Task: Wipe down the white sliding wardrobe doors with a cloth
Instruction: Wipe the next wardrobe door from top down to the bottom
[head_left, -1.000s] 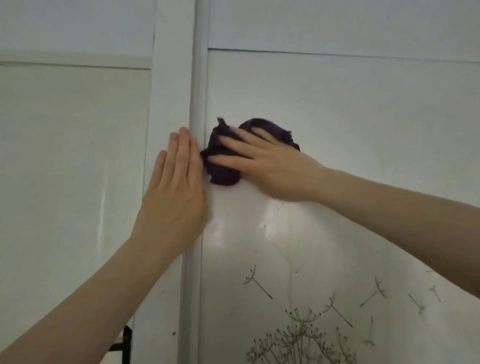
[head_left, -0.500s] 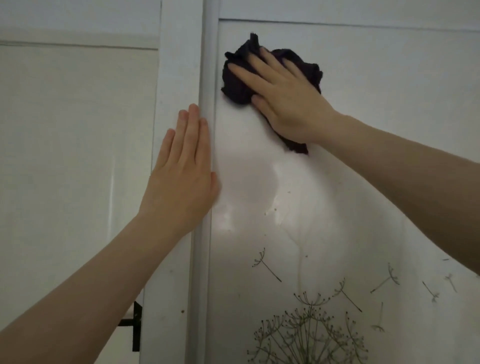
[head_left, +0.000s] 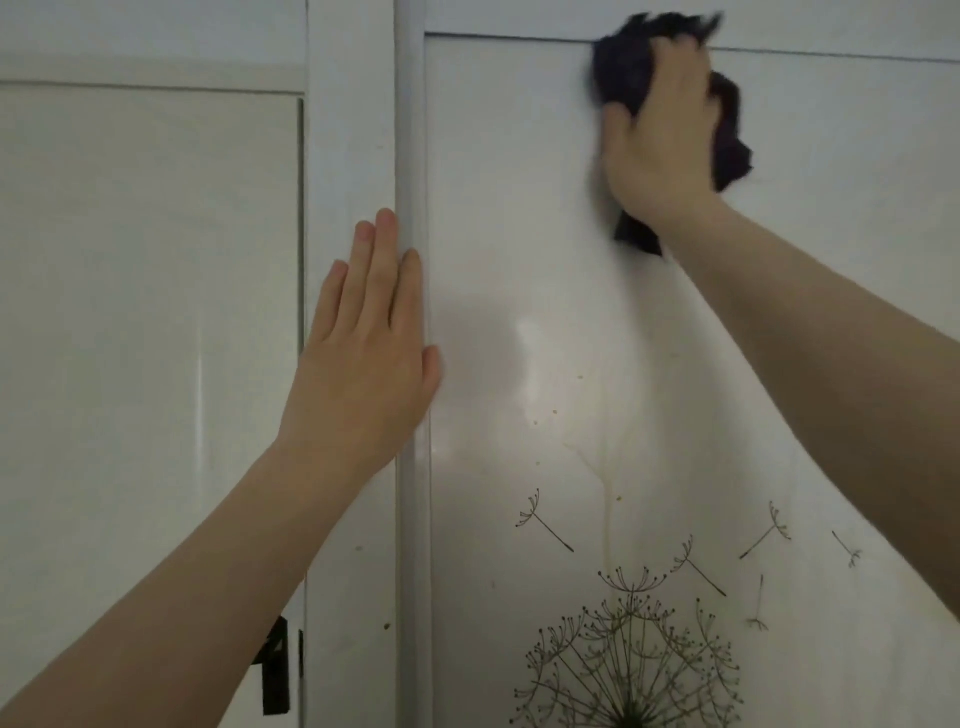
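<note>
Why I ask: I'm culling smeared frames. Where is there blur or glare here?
Head view: the right hand and dark cloth are motion-blurred; the left hand is sharp; a soft glare patch sits on the wardrobe door beside it.

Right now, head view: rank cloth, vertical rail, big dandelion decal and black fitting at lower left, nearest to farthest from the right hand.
From the right hand:
1. cloth: under it, touching.
2. vertical rail: off to the left.
3. dandelion decal: low, straight below.
4. black fitting: bottom left, beyond the rail.
</note>
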